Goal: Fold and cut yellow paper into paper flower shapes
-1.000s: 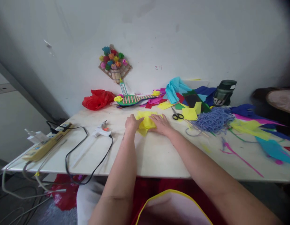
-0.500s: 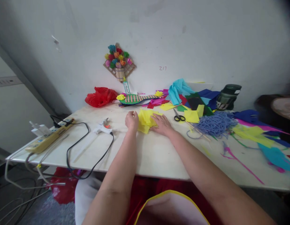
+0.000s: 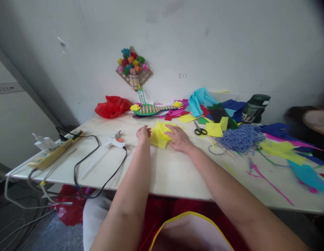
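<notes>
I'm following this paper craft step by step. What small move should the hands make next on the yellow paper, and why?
Probably press the fold flat. The right hand lies palm down on the yellow paper, while the left hand touches its left edge, where the sheet looks puffed and creased rather than flat on the table.

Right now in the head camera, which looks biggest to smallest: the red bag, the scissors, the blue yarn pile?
1. Blue yarn pile
2. Red bag, though it sits farther back, so this is unsure
3. Scissors
</notes>
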A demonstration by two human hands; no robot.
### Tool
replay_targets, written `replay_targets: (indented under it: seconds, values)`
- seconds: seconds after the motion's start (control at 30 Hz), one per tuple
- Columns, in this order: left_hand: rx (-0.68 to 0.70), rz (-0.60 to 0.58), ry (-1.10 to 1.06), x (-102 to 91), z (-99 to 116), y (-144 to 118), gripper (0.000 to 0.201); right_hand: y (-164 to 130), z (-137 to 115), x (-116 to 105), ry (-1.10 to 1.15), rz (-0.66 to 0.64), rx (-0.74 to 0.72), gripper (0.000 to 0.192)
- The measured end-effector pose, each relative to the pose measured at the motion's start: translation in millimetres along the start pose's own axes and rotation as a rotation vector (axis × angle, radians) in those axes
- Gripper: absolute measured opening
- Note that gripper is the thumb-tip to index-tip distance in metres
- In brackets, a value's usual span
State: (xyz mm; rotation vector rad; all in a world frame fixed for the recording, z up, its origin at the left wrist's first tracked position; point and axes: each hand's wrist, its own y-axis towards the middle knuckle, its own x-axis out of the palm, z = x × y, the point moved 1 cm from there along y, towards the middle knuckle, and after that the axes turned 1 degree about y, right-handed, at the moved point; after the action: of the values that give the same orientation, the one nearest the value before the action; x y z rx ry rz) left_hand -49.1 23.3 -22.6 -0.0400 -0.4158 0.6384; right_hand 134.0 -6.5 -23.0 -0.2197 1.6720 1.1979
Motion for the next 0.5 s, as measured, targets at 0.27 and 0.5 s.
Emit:
replay_targets:
  seconds: [0.27,0.5]
  values:
    - [0.152,-0.228,0.129,4.8,4,-8,0.030,-3,12,-2,0.023,0.072,0.289,0.044]
    - [0.667,-0.299,0.762,14.9,4,-22,0.024,-9,28,0,0.046,0.147,0.497,0.037]
